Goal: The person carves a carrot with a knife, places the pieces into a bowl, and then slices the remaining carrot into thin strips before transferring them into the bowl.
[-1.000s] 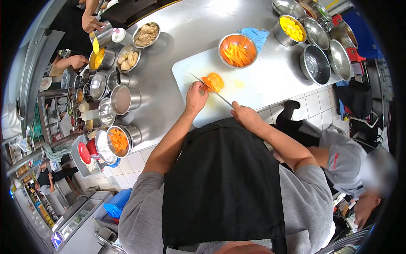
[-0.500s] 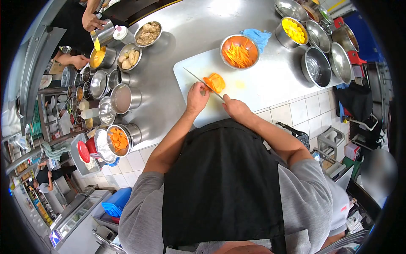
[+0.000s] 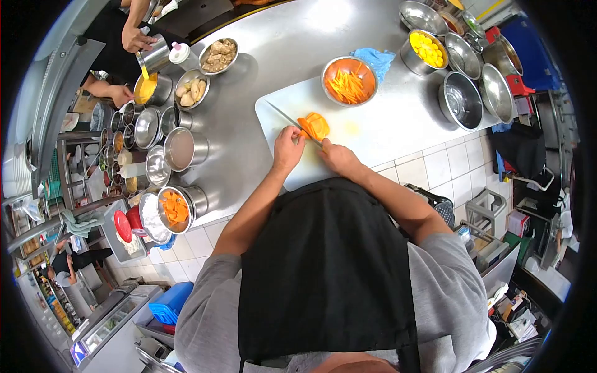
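Observation:
My right hand (image 3: 339,157) is closed round the handle of a kitchen knife (image 3: 283,113), whose blade slants to the upper left across the white cutting board (image 3: 277,127). A small pile of orange carrot slices (image 3: 316,126) lies against the far side of the blade. My left hand (image 3: 289,151) is closed, its fingertips pinched on a bit of carrot at the near side of the blade. Just beyond the pile, a steel bowl (image 3: 349,81) holding thin carrot strips rests at the board's far edge.
A blue cloth (image 3: 375,62) lies behind the strip bowl. On the right stand a pot of yellow pieces (image 3: 428,50) and several steel bowls (image 3: 461,99). Along the left are containers, including a bowl of carrot pieces (image 3: 174,209). At upper left, a co-worker's hand (image 3: 137,38) holds a utensil.
My right hand and the knife have shifted slightly left, and the blade sits closer along the carrot pile. My left hand has moved a little. The co-worker's utensil has moved slightly too.

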A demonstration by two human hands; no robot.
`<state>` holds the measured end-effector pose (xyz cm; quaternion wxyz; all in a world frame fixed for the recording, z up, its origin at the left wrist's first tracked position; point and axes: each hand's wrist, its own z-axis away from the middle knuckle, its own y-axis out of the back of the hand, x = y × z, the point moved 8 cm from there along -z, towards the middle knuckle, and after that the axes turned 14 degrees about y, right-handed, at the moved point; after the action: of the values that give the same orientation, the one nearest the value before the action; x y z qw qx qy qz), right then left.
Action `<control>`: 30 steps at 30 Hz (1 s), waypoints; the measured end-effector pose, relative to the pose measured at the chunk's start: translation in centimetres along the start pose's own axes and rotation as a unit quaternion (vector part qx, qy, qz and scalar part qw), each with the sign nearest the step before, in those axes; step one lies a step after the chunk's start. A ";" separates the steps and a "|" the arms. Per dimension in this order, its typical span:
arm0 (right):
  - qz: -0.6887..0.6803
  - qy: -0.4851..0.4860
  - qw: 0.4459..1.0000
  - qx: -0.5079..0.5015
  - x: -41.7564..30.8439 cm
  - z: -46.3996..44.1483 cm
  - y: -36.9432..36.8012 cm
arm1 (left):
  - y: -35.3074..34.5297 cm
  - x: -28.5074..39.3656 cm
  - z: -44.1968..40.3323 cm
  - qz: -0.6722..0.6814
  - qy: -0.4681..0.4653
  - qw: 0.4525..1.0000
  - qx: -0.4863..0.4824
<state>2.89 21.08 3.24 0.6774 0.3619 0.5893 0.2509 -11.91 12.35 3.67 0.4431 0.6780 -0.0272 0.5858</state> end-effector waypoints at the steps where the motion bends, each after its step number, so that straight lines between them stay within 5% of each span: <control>1: -0.001 0.001 1.000 -0.001 -0.7 0.3 0.7 | 0.2 -0.1 0.1 -0.001 0.001 1.000 0.001; 30: 0.013 -0.020 0.998 -0.050 -2.3 7.5 6.4 | -0.3 1.0 -0.1 0.001 0.000 1.000 0.007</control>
<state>10.42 21.81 10.00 0.7033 0.3399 0.5573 0.2816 -11.51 13.12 4.30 0.4379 0.6813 -0.0236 0.5862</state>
